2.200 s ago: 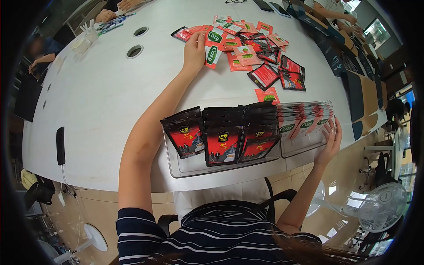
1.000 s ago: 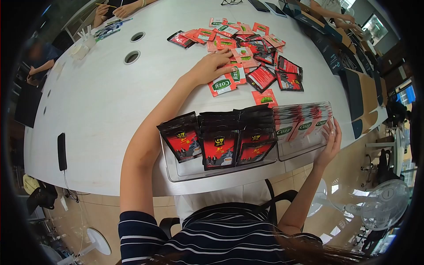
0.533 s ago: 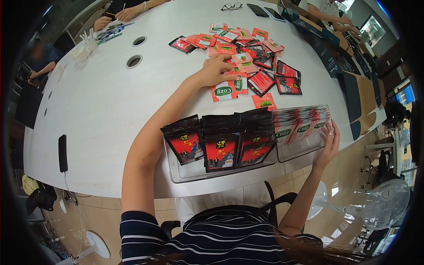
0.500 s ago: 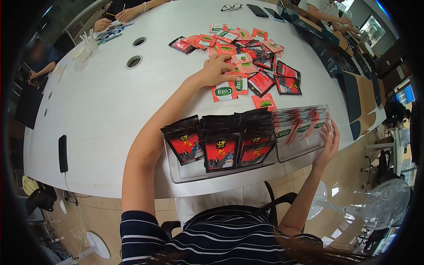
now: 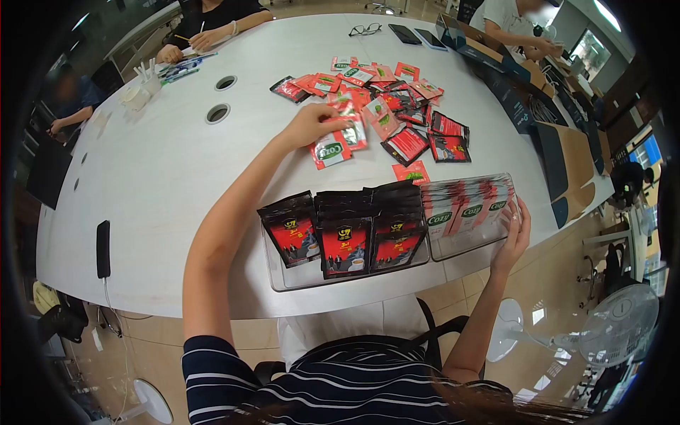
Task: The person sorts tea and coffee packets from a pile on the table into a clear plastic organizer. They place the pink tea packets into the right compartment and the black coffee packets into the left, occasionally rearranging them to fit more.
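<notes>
My left hand [image 5: 310, 126] is closed on red-and-white Cozy sachets [image 5: 331, 151] at the near left side of a loose pile. The pile mixes Cozy sachets [image 5: 382, 117] with black-and-red coffee sachets [image 5: 406, 146]. Close to my body sits a clear plastic tray [image 5: 283, 287]. Its left and middle part holds G7 coffee packets [image 5: 346, 244] standing in rows. Cozy sachets [image 5: 471, 211] stand upright in its right part. My right hand [image 5: 516, 237] grips the tray's right end, fingers behind the clear wall.
Blue-and-brown cardboard boxes [image 5: 563, 159] line the right table edge. Glasses [image 5: 365, 30] and two phones [image 5: 418, 35] lie at the back. A cup with sticks [image 5: 145, 85], pens [image 5: 180, 69] and another person's hands [image 5: 202, 41] are at far left. A black device [image 5: 103, 248] with a cable lies left.
My left hand has drawn Cozy sachets left, away from the pile. My right hand stays at the tray's end. The view has shifted slightly.
</notes>
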Demonstrator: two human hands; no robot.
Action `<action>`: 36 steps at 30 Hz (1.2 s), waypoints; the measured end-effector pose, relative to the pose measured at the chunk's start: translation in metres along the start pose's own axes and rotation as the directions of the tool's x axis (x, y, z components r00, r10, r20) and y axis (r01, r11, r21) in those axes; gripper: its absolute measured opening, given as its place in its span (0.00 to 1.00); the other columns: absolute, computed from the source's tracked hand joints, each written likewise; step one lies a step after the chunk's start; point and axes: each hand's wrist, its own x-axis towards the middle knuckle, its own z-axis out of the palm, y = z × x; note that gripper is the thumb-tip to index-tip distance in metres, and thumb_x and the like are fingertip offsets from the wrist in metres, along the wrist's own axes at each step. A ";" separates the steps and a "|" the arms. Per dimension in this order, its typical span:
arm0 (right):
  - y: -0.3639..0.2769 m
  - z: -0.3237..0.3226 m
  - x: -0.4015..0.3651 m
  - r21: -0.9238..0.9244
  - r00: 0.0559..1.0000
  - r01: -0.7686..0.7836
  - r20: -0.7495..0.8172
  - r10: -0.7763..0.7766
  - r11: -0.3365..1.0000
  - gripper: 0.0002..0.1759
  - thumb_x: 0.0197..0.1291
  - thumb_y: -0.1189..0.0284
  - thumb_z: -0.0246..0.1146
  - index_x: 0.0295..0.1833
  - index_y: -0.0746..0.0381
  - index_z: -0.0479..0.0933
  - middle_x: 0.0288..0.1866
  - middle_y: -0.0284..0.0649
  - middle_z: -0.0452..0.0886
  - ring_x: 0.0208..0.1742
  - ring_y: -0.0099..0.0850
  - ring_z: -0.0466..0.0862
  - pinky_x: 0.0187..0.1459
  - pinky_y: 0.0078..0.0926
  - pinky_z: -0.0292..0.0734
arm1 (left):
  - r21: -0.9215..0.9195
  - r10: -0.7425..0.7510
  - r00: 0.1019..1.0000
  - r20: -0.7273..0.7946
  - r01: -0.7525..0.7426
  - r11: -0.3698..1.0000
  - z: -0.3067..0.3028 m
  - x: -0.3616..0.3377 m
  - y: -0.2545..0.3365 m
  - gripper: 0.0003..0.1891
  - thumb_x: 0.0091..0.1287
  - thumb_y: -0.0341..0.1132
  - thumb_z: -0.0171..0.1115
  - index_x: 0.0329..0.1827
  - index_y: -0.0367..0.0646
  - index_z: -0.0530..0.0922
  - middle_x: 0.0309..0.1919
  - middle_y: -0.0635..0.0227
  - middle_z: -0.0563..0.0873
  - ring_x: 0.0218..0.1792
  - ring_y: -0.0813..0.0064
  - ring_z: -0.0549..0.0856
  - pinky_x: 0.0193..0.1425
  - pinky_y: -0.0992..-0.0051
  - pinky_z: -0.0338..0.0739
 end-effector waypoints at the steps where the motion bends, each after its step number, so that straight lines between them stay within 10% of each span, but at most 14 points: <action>1: -0.001 0.000 0.000 -0.008 1.000 -0.003 0.005 0.003 1.000 0.23 0.69 0.67 0.46 0.65 0.67 0.65 0.58 0.48 0.75 0.52 0.31 0.77 0.54 0.27 0.69 | -0.086 -0.040 0.998 -0.058 0.035 0.996 -0.006 -0.010 0.004 0.13 0.61 0.42 0.66 0.34 0.38 0.82 0.24 0.73 0.79 0.26 0.86 0.76 0.28 0.81 0.69; 4: 0.000 -0.002 0.000 0.019 0.999 0.003 0.033 -0.003 1.000 0.23 0.70 0.66 0.46 0.65 0.67 0.65 0.59 0.48 0.75 0.52 0.31 0.77 0.53 0.26 0.69 | -0.192 -0.224 0.924 -0.311 0.170 0.967 -0.027 -0.047 0.028 0.11 0.64 0.40 0.64 0.35 0.40 0.83 0.26 0.74 0.81 0.25 0.88 0.77 0.24 0.84 0.69; 8: 0.006 -0.004 0.003 0.020 0.993 0.093 0.072 -0.095 0.995 0.23 0.69 0.66 0.47 0.64 0.69 0.66 0.58 0.49 0.76 0.52 0.31 0.78 0.52 0.26 0.71 | -0.221 -0.140 0.693 -0.707 -0.028 0.975 -0.060 -0.094 0.037 0.11 0.67 0.41 0.61 0.35 0.41 0.82 0.27 0.76 0.81 0.25 0.90 0.75 0.24 0.86 0.67; 13: 0.008 -0.011 0.004 -0.091 0.979 0.150 0.155 -0.135 0.985 0.24 0.68 0.63 0.49 0.61 0.71 0.68 0.59 0.51 0.75 0.53 0.33 0.79 0.52 0.27 0.72 | -0.164 -0.065 0.548 -0.834 -0.133 0.977 -0.064 -0.171 0.119 0.11 0.70 0.37 0.56 0.37 0.37 0.79 0.28 0.78 0.78 0.28 0.92 0.72 0.32 0.87 0.66; 20: -0.024 -0.001 0.004 -0.361 0.869 0.488 0.117 -0.480 0.795 0.28 0.66 0.60 0.53 0.60 0.73 0.69 0.58 0.52 0.75 0.59 0.37 0.75 0.60 0.33 0.67 | -0.121 0.092 0.740 -0.666 -0.229 0.966 0.040 -0.241 0.162 0.24 0.57 0.54 0.68 0.26 0.43 0.70 0.22 0.72 0.76 0.18 0.84 0.74 0.20 0.83 0.67; 24: -0.071 0.014 -0.029 -0.075 0.889 0.455 0.103 -0.447 0.887 0.25 0.61 0.64 0.60 0.58 0.71 0.70 0.58 0.50 0.75 0.58 0.41 0.75 0.57 0.38 0.68 | -0.402 0.101 0.957 -0.274 -0.209 0.891 0.090 -0.229 0.167 0.16 0.49 0.41 0.76 0.28 0.39 0.80 0.31 0.69 0.81 0.30 0.79 0.77 0.30 0.79 0.68; 28: -0.123 0.046 -0.054 0.559 0.849 -0.101 0.479 -0.221 0.823 0.25 0.57 0.71 0.64 0.59 0.69 0.70 0.56 0.51 0.77 0.57 0.39 0.76 0.57 0.36 0.69 | -0.750 0.081 0.995 0.061 -0.008 0.661 0.131 -0.209 0.168 0.08 0.57 0.31 0.69 0.33 0.37 0.79 0.30 0.73 0.78 0.28 0.87 0.74 0.32 0.84 0.67; 31: -0.117 0.051 -0.060 0.560 0.648 -0.463 0.743 -0.168 0.687 0.23 0.53 0.80 0.64 0.56 0.69 0.71 0.54 0.49 0.78 0.55 0.38 0.78 0.56 0.35 0.71 | -0.835 0.047 0.965 0.258 0.198 0.513 0.136 -0.212 0.164 0.16 0.58 0.44 0.68 0.29 0.39 0.76 0.30 0.70 0.78 0.31 0.81 0.76 0.34 0.80 0.68; 35: -0.093 0.062 -0.059 0.754 0.670 -0.317 0.608 -0.426 0.576 0.14 0.49 0.85 0.64 0.43 0.68 0.74 0.41 0.45 0.80 0.43 0.34 0.81 0.47 0.32 0.76 | -0.847 0.101 0.951 0.294 0.210 0.488 0.132 -0.219 0.153 0.18 0.62 0.47 0.65 0.29 0.40 0.74 0.35 0.61 0.82 0.40 0.69 0.83 0.41 0.76 0.74; 36: -0.096 0.058 -0.063 0.725 0.785 -0.355 0.574 -0.233 0.590 0.11 0.51 0.86 0.63 0.41 0.67 0.73 0.38 0.42 0.80 0.41 0.28 0.81 0.44 0.27 0.76 | -0.901 0.099 0.964 0.247 0.191 0.390 0.127 -0.218 0.161 0.04 0.64 0.30 0.61 0.34 0.38 0.77 0.39 0.62 0.85 0.42 0.81 0.82 0.47 0.80 0.73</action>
